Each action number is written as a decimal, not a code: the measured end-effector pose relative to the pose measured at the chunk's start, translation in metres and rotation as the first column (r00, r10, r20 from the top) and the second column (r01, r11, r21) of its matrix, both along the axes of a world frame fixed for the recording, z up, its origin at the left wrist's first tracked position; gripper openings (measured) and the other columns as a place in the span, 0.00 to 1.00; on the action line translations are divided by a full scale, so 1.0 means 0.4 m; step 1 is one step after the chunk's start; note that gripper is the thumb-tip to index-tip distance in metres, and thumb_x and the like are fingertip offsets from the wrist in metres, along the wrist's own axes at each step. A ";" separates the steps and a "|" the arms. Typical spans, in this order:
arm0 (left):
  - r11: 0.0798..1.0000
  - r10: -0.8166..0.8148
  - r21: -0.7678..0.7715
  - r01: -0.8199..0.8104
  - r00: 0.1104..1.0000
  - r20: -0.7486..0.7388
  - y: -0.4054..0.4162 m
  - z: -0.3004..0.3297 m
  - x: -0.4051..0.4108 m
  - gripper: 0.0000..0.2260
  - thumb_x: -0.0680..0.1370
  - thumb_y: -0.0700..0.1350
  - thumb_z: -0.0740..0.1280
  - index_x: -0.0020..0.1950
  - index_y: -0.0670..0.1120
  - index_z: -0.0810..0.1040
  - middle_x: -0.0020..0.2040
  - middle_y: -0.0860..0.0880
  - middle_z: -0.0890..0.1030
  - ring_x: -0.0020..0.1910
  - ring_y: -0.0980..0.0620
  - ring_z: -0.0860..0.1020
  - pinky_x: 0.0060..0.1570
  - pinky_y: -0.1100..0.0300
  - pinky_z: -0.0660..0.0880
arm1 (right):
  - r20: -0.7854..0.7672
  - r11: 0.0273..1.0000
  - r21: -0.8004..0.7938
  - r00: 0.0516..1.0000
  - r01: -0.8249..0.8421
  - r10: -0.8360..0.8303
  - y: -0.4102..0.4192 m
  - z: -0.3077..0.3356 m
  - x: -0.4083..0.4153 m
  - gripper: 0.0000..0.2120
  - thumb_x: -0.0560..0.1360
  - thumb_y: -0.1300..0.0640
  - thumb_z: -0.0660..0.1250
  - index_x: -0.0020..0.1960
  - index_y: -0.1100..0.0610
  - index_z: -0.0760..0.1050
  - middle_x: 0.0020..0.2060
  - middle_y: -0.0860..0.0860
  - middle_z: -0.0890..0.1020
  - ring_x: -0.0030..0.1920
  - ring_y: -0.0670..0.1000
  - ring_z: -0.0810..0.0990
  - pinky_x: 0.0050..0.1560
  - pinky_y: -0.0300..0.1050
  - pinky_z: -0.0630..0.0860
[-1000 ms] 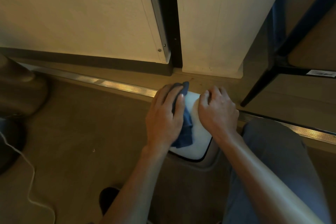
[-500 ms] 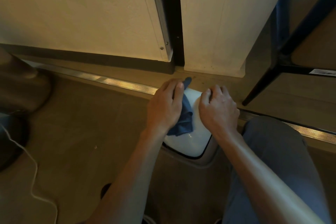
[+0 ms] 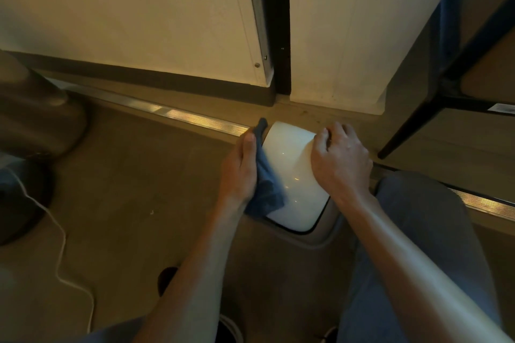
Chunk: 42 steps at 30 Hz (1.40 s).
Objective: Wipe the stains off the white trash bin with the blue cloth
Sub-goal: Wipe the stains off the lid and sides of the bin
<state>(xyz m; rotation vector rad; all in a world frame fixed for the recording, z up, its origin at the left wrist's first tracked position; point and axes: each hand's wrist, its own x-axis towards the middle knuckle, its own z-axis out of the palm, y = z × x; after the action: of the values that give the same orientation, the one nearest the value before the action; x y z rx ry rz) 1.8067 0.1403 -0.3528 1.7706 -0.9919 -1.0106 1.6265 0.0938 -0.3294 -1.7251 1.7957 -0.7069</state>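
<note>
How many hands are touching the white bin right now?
2. The left hand presses the blue cloth against the white bin's left side; the right hand grips its right edge.

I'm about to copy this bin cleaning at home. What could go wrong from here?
The blue cloth sits bunched at the left edge of the glossy white trash bin, under the left hand, so it may slip off. The bin could shift if the right hand, curled over its right edge, lets go. Dim light may hide stains.
</note>
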 end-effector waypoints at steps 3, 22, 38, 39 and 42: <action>0.995 -0.076 0.058 0.081 0.993 -0.093 -0.051 0.019 0.020 0.21 0.85 0.63 0.54 0.64 0.53 0.79 0.54 0.45 0.84 0.53 0.46 0.83 0.53 0.50 0.80 | 0.016 1.000 0.011 1.000 0.023 -0.023 0.001 0.004 0.005 0.15 0.85 0.48 0.54 0.59 0.55 0.74 0.51 0.51 0.74 0.49 0.49 0.74 0.49 0.48 0.68; 0.970 -0.098 0.190 0.151 0.960 -0.264 -0.093 0.038 0.060 0.20 0.87 0.54 0.56 0.70 0.45 0.77 0.62 0.41 0.82 0.61 0.46 0.80 0.60 0.56 0.76 | -0.029 0.999 0.019 0.999 0.029 -0.028 -0.002 -0.001 0.008 0.29 0.80 0.30 0.54 0.61 0.52 0.76 0.56 0.51 0.75 0.52 0.48 0.71 0.49 0.48 0.67; 0.848 0.529 0.027 -0.529 0.849 0.008 0.288 -0.124 -0.251 0.27 0.88 0.48 0.55 0.84 0.46 0.48 0.83 0.49 0.56 0.81 0.55 0.56 0.80 0.56 0.54 | 0.000 0.998 -0.002 0.998 0.060 -0.060 -0.006 -0.003 0.010 0.29 0.79 0.30 0.55 0.60 0.54 0.77 0.58 0.50 0.77 0.52 0.47 0.74 0.49 0.45 0.69; 0.833 0.549 0.056 -0.550 0.835 0.031 0.297 -0.122 -0.285 0.28 0.87 0.50 0.55 0.84 0.46 0.48 0.84 0.50 0.55 0.82 0.55 0.55 0.80 0.56 0.54 | 0.001 0.999 -0.001 0.999 0.053 -0.053 -0.006 -0.003 0.011 0.29 0.79 0.31 0.55 0.60 0.54 0.77 0.57 0.50 0.76 0.52 0.47 0.74 0.49 0.45 0.69; 0.802 0.580 0.122 -0.585 0.811 0.074 0.320 -0.131 -0.366 0.30 0.86 0.54 0.55 0.84 0.46 0.49 0.84 0.48 0.54 0.82 0.52 0.54 0.80 0.50 0.53 | -0.014 0.999 -0.007 0.999 0.045 -0.045 -0.004 0.002 0.009 0.27 0.80 0.33 0.56 0.59 0.54 0.76 0.54 0.48 0.74 0.51 0.48 0.74 0.48 0.43 0.67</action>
<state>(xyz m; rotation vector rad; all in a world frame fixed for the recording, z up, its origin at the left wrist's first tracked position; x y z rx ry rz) 1.6603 0.2685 -0.4052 2.0324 -0.3376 -0.6601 1.6301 0.0920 -0.3287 -1.7019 1.8490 -0.7218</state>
